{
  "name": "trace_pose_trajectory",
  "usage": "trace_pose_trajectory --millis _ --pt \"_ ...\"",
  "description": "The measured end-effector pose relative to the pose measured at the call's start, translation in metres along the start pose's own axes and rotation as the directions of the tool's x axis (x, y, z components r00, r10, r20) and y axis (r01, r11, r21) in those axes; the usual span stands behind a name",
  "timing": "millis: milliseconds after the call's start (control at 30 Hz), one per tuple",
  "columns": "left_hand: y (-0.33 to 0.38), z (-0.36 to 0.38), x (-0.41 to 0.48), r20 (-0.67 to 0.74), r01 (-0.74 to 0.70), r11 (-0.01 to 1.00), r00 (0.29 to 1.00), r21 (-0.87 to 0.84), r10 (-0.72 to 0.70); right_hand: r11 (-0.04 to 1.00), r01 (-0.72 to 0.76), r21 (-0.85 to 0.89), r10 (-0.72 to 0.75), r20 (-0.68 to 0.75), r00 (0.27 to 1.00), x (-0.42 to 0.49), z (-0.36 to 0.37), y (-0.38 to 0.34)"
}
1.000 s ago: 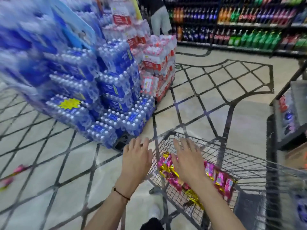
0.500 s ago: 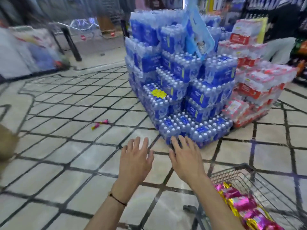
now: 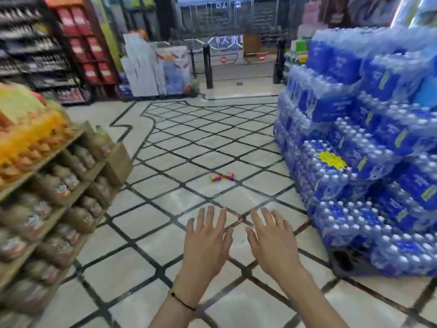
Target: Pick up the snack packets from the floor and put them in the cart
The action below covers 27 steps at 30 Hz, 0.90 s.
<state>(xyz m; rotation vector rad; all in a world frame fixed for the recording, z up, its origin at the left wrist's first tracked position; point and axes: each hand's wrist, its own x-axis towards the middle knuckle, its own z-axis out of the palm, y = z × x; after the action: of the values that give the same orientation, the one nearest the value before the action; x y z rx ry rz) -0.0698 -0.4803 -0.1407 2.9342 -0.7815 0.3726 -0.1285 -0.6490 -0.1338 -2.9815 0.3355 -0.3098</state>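
Both arms reach straight ahead at about the same height, backs of the hands facing up. The left hand (image 3: 205,245) and right hand (image 3: 272,245) sit side by side with a narrow gap between them, not touching. The fingers (image 3: 209,216) of each hand are straight and slightly spread, and they hold nothing. A thin dark cord bracelet (image 3: 183,301) circles the left wrist.

The snack packets (image 3: 222,177) lie on the tiled floor (image 3: 142,256) beyond the fingertips, well apart from both hands and roughly in line with the gap between them. They are small, shiny pink with yellow, and lie flat as a short strip. There seem to be two, joined end to end, though blur makes the count unsure.

A stack of blue bottled-water packs (image 3: 366,138) stands to the right, and one wooden rack of bottles (image 3: 59,174) stands to the left.
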Motion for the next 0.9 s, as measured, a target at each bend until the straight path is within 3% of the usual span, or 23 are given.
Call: trace_pose_trajectory --millis 167,367,667,900 --pt "-0.054 0.010 0.027 0.051 0.067 0.998 0.996 0.002 -0.067 0.999 0.040 -0.003 -0.040 0.049 0.998 0.043 0.019 -0.038" --pt "-0.069 0.047 0.094 0.098 0.040 0.998 0.995 -0.045 -0.035 0.998 0.020 -0.053 -0.018 0.035 0.999 0.102 0.042 -0.019" --pt "-0.067 0.113 0.257 0.128 -0.024 1.000 0.991 -0.018 0.026 1.000 -0.017 -0.011 0.018 0.102 0.995 0.260 0.099 0.042" --pt "-0.084 0.134 0.397 0.119 0.026 1.000 0.993 0.003 -0.026 0.996 0.088 0.018 -0.090 0.104 0.991 0.415 0.117 0.060"
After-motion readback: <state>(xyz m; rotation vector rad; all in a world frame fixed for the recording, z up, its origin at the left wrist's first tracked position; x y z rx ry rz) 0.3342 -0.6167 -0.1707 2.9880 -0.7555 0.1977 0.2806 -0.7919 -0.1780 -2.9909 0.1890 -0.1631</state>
